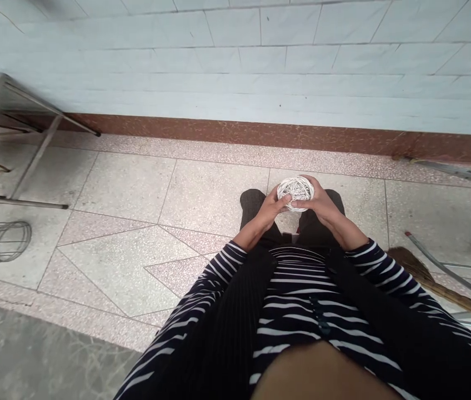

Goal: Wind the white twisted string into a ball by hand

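Observation:
A small round ball of white woven cord or wicker [295,191] sits between both my hands above my knees. My left hand [269,211] cups its left side with the fingers curled on it. My right hand [322,203] wraps the right side and back of the ball, thumb near the front. Both arms wear dark sleeves with white stripes. I am seated, and my dark trousers show under the hands.
A metal table frame [19,111] stands at the far left, with a round wire basket [4,240] on the floor below it. A broom [435,283] and thin metal legs [447,269] lie at the right. A pale tiled wall with a brown skirting [260,133] runs ahead.

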Action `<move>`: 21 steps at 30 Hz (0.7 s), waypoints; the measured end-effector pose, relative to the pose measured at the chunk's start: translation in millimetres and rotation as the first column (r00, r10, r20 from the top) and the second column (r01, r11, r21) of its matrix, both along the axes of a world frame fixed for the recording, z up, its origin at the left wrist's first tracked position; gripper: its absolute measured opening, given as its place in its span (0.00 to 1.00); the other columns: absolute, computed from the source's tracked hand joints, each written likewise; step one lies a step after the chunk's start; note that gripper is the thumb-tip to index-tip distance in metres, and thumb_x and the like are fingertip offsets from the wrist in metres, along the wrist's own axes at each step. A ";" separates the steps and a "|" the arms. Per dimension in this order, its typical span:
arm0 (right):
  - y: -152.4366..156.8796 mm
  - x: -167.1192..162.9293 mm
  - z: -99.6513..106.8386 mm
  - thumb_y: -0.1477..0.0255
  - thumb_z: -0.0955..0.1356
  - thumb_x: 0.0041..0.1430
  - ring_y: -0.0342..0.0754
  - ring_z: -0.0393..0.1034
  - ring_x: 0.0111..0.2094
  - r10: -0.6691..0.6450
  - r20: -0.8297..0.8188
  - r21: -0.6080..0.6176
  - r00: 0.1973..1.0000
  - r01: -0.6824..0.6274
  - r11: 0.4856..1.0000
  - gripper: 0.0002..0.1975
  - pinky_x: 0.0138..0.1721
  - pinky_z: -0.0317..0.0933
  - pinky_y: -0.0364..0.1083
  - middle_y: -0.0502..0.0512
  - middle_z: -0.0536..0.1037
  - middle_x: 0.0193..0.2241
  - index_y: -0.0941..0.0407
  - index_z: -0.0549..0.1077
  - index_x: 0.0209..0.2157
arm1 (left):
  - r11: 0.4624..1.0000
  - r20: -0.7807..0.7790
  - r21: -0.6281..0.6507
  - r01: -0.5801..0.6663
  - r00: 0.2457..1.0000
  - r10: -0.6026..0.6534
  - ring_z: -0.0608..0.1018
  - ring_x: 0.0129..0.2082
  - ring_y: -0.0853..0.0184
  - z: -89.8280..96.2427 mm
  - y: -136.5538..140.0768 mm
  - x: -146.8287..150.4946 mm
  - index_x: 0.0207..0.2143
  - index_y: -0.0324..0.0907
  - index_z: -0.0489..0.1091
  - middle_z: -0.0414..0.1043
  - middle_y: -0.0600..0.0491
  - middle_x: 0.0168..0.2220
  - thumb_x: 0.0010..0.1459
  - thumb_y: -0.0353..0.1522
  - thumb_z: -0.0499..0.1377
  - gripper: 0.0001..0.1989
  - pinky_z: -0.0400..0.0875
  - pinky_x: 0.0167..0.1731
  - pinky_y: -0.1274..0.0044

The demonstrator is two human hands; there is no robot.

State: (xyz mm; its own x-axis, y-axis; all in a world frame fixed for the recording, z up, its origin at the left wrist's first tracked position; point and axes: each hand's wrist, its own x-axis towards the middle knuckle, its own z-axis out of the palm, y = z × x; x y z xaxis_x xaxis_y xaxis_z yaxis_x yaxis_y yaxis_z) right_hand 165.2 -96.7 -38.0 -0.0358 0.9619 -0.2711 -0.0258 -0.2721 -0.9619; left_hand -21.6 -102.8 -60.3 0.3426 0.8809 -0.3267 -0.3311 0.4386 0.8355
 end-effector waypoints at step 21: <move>-78.5 18.5 -56.9 0.66 0.86 0.49 0.59 0.82 0.51 0.017 -0.281 -0.301 0.960 -0.105 0.948 0.32 0.49 0.82 0.59 0.60 0.80 0.57 0.46 0.81 0.56 | 0.977 -0.044 -0.049 -0.210 0.977 0.208 0.86 0.48 0.54 -8.2 -31.8 -39.1 0.55 0.37 0.78 0.84 0.38 0.52 0.44 0.63 0.76 0.48 0.80 0.52 0.64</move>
